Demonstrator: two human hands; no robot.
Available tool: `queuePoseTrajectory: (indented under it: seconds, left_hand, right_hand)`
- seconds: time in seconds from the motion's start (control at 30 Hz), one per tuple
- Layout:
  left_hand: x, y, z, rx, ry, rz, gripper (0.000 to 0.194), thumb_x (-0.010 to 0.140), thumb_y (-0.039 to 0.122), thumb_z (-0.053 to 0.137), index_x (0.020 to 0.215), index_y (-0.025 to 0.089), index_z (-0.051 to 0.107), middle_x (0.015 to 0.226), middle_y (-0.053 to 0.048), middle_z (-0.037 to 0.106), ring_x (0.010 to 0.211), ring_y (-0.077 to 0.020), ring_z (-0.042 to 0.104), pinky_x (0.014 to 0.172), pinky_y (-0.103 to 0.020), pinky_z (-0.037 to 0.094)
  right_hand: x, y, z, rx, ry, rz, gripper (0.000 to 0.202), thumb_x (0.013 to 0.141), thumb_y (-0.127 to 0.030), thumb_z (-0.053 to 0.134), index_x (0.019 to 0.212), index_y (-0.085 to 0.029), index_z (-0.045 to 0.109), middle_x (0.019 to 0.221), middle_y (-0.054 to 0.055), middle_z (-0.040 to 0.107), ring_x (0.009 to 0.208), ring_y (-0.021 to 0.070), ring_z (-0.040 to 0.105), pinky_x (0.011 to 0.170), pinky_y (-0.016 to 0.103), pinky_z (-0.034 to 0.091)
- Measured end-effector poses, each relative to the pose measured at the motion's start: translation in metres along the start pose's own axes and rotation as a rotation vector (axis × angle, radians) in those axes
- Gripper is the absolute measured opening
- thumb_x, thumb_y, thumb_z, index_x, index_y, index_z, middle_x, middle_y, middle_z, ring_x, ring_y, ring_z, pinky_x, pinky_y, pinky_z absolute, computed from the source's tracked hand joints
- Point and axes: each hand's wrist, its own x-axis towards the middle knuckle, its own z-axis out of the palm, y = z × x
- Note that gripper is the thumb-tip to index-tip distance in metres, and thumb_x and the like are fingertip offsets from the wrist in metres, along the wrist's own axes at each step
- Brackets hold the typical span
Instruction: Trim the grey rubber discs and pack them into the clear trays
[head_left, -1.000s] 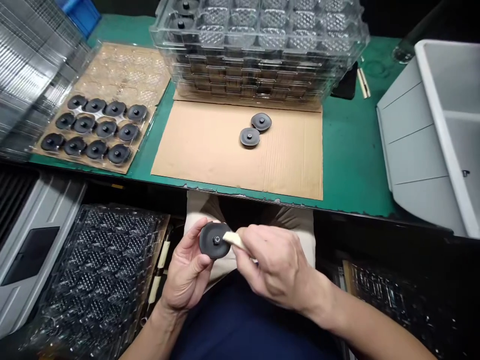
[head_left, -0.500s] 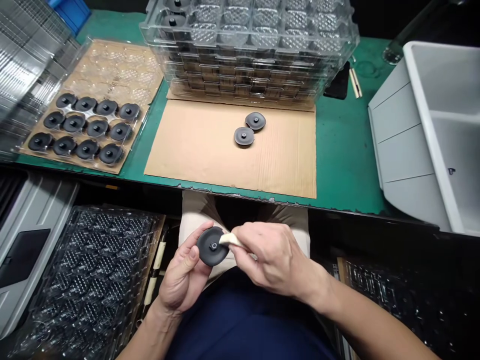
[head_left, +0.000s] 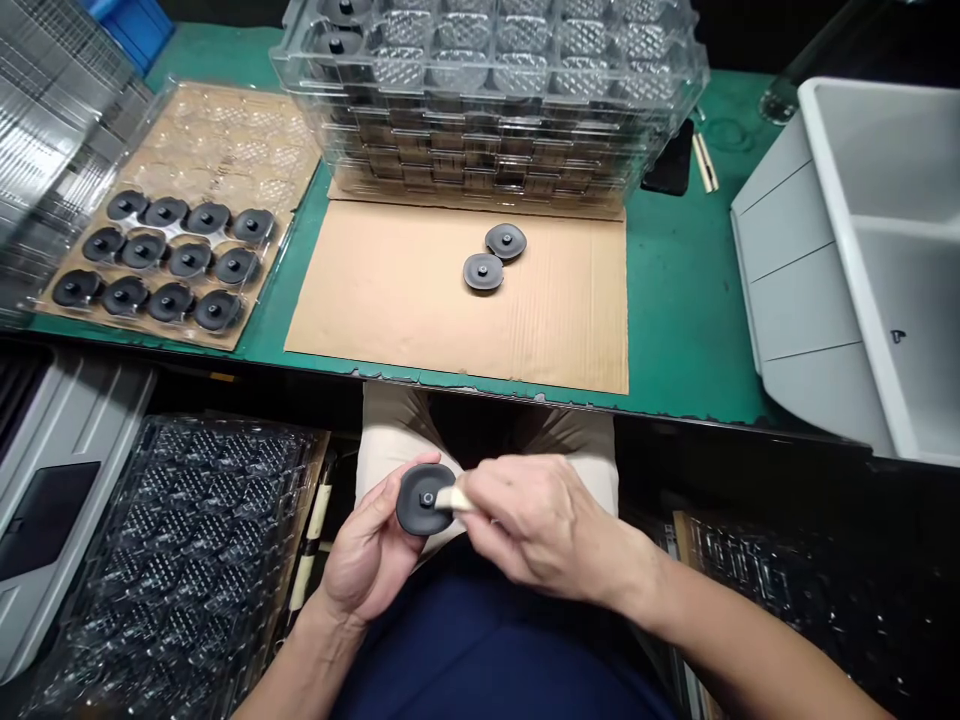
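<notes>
Above my lap, my left hand (head_left: 375, 545) grips a round black disc-shaped part (head_left: 414, 515) by its rim, its dished face and small central stud turned up. My right hand (head_left: 529, 515) pinches a pale, cream-coloured strip (head_left: 450, 499), blurred by motion, whose tip lies over the disc near the stud. What the strip is made of I cannot make out. Beyond my hands, two similar black discs, a nearer one (head_left: 482, 271) and a farther one (head_left: 506, 240), lie touching or nearly so on a cardboard sheet (head_left: 375, 290).
Behind the cardboard stands a stack of clear plastic trays (head_left: 487, 120). A tray of black discs (head_left: 142, 250) lies at left on the green bench (head_left: 675, 300). A white bin (head_left: 795, 270) is at right, near a dark flat object (head_left: 670, 160). More clear trays (head_left: 187, 540) sit low at left.
The pale strip has swept from the disc's upper right edge down across its face towards the stud. My left hand has tilted the disc slightly. The view has shifted a little.
</notes>
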Motion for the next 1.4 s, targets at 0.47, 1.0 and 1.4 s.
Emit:
queuePoseTrajectory:
  seconds: [0.47,1.0,1.4]
  left_hand:
    - [0.0,0.001,0.001,0.027,0.031,-0.003,0.029,0.088,0.035,0.078,0.11,0.017,0.081,0.103,-0.007,0.079,0.089,-0.0183,0.071,0.078,-0.026,0.062]
    - [0.004,-0.013,-0.006,0.042,-0.175,-0.213,0.03,0.094,0.04,0.071,0.087,0.013,0.08,0.076,-0.008,0.073,0.064,-0.02,0.068,0.053,-0.032,0.062]
    - [0.004,-0.01,-0.004,0.075,-0.033,0.235,0.048,0.076,0.034,0.091,0.122,0.029,0.076,0.121,-0.005,0.077,0.111,-0.0204,0.071,0.097,-0.028,0.056]
  right_hand:
    - [-0.002,0.001,0.006,0.049,-0.046,-0.014,0.019,0.101,-0.023,0.049,0.082,-0.021,0.05,0.074,-0.002,0.054,0.063,0.0137,0.042,0.062,0.032,0.027]
    - [0.006,0.002,-0.001,-0.278,-0.082,-0.198,0.018,0.105,-0.032,0.05,0.1,-0.017,0.06,0.081,0.002,0.054,0.068,0.0183,0.042,0.06,0.036,0.024]
    - [0.005,-0.01,0.013,0.147,0.043,0.231,0.025,0.1,-0.022,0.045,0.076,-0.022,0.04,0.061,-0.006,0.039,0.051,0.0106,0.03,0.054,0.03,0.021]
